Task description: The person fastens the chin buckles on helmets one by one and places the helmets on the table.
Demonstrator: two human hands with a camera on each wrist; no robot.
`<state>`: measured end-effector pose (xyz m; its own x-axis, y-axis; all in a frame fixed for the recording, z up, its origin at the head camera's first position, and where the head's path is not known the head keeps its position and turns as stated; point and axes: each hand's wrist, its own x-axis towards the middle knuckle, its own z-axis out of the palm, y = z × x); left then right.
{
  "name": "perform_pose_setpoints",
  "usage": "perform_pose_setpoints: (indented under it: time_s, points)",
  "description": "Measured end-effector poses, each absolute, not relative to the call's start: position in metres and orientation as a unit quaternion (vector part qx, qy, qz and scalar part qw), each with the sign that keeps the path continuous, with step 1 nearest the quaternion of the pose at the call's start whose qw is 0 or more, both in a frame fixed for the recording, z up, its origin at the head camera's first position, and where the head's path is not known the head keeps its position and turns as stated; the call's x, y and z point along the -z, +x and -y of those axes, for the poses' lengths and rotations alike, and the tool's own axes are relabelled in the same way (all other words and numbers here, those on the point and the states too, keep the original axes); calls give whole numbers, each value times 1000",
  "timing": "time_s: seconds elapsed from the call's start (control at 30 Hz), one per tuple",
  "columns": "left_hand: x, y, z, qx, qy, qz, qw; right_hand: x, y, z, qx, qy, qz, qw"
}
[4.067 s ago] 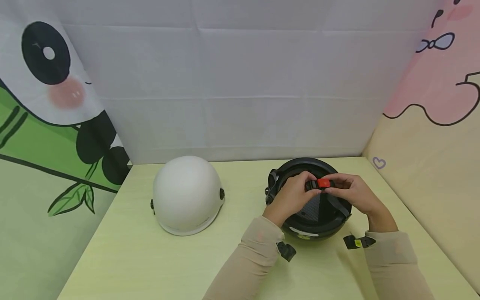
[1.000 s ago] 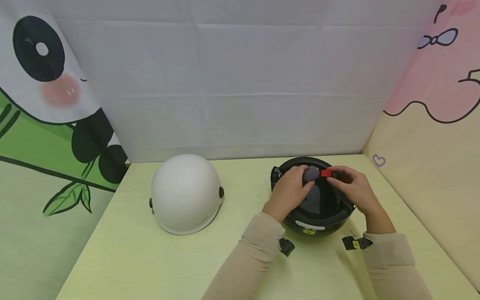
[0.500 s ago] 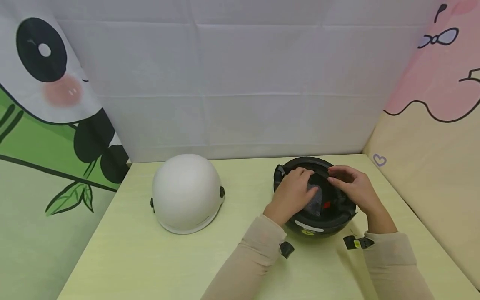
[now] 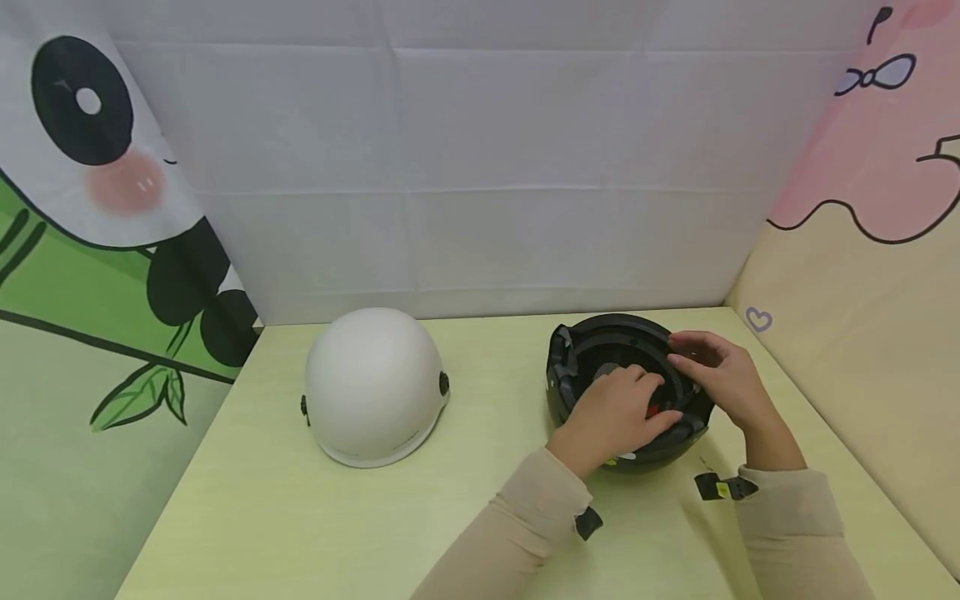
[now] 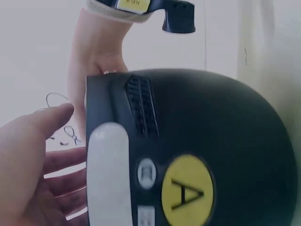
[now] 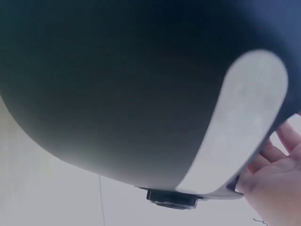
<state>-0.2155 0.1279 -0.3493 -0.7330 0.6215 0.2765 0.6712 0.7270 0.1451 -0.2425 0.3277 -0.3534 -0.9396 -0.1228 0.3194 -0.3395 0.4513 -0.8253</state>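
Note:
A black helmet (image 4: 592, 343) lies upside down on the table, its opening facing up. My left hand (image 4: 615, 412) reaches over the near rim into the opening, fingers loosely bent above the lining. Partly behind its thumb shows the red buckle (image 4: 652, 412), down in the helmet. At the right rim is my right hand (image 4: 720, 379), thumb and fingers apart, fingertips right at the inner edge. The left wrist view shows the outer shell (image 5: 235, 132) with a yellow "A" sticker (image 5: 187, 190). A pale strip (image 6: 235, 117) on the shell fills part of the right wrist view.
A white helmet (image 4: 375, 387) stands dome up on the left of the pale yellow table (image 4: 360, 533). Behind the table hangs a white cloth (image 4: 487, 167). Printed cartoon panels border the left and right sides.
The buckle that both hands held up above the helmet has been let go and lies inside. My left hand has moved right and toward me; the right hand has shifted slightly right.

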Motion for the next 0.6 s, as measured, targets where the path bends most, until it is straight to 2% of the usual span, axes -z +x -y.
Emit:
perform_pose_setpoints:
  time_s: [0.33, 0.6]
  points:
    - [365, -203, -143, 83, -376, 922, 48, 360, -244, -332, -499, 131, 849, 114]
    - [373, -199, -148, 66, -372, 922, 82, 360, -243, -332, -506, 124, 845, 119]
